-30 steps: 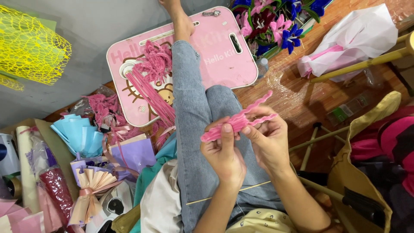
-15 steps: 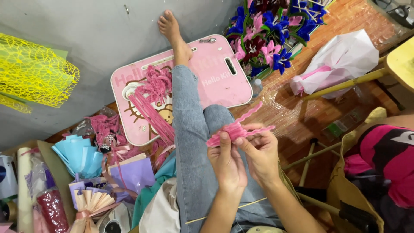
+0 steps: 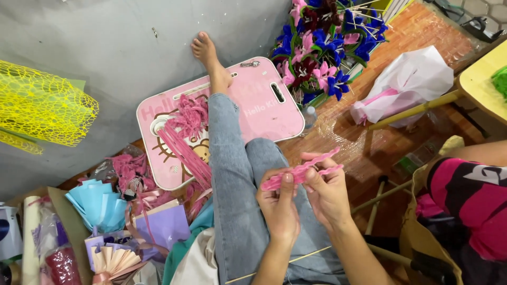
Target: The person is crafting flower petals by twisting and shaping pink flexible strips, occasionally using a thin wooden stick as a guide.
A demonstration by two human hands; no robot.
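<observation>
My left hand and my right hand both pinch a bundle of pink fuzzy craft stems, held above my jeans-clad lap. The stems slant up to the right, and my thumbs press on them side by side. A pink lap tray lies on the floor under my outstretched leg, with more pink stems heaped on its left half. My bare foot rests past the tray's far edge.
A bunch of blue, pink and dark red handmade flowers stands at the top. Yellow mesh lies left, blue and purple wrapping paper lower left, a white and pink wrapped bundle right. Another person's pink and black sleeve shows far right.
The view has tilted, so my hands and the stems sit lower in the frame and more of the flowers shows. My fingers have shifted slightly along the pink stems.
</observation>
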